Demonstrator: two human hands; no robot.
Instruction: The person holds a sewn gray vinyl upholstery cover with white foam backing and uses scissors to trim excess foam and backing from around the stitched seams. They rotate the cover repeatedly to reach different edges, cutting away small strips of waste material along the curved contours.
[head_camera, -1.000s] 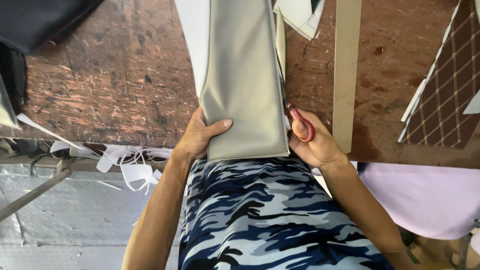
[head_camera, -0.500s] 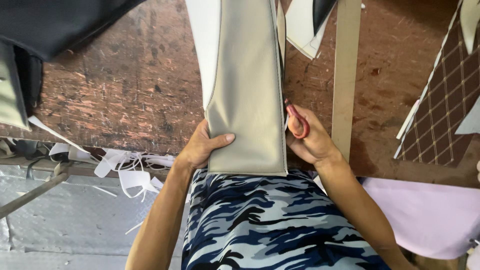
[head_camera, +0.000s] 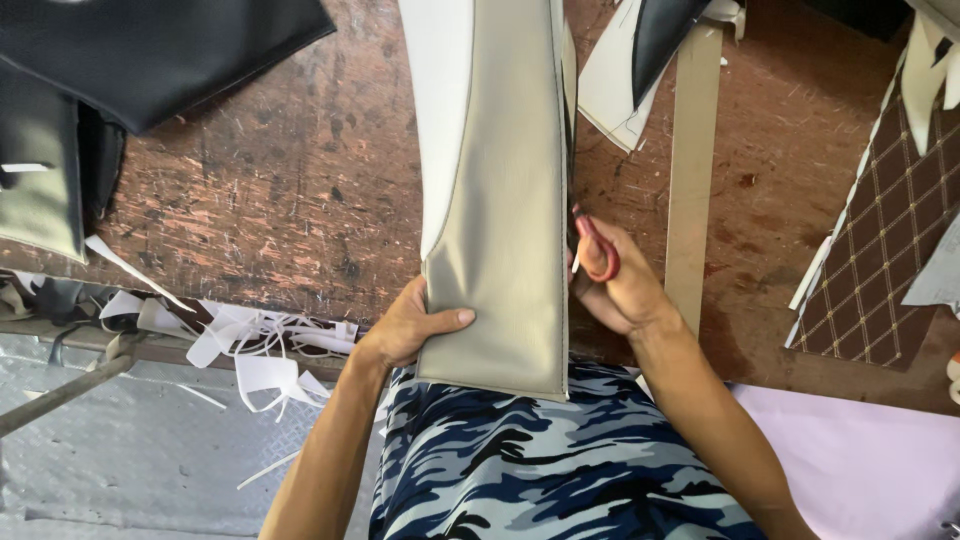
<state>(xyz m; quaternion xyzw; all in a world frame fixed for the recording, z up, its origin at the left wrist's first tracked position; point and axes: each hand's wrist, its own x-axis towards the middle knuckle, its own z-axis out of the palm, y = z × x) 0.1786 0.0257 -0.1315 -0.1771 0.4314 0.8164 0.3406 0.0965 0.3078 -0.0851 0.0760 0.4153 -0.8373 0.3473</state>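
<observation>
Centre of frame, low: left hand (head_camera: 405, 328) clamps the near left edge of the grey panel (head_camera: 505, 230). Thumb lies flat across the panel face, remaining fingers curl under it and are hidden. Grip closed on the material.

Right of centre: right hand (head_camera: 620, 290) is closed around small scissors with red handles (head_camera: 598, 250), fingers wrapped tight, hand pressed against the panel's right edge. Blades hidden between hand and panel; how far they are open cannot be told.

Panel: grey leather-like sheet, stitched along its left side to a white strip (head_camera: 440, 110). Long axis runs from top of frame down to the lower centre; near end is cut square and overhangs the table edge above the person's camouflage-print lap (head_camera: 520, 470). Far end leaves the frame at the top.

Surroundings: scarred brown wooden table (head_camera: 280, 190) carries everything. Just right of the right hand, a long tan strip (head_camera: 692, 170) lies parallel to the panel. Upper left, black sheet material (head_camera: 160, 50). Right edge, brown quilted diamond-pattern piece (head_camera: 880, 240). Lower right, pale lilac cloth (head_camera: 860, 460). Lower left, white offcut scraps (head_camera: 250, 345) hang along the table edge. No containers seen.
</observation>
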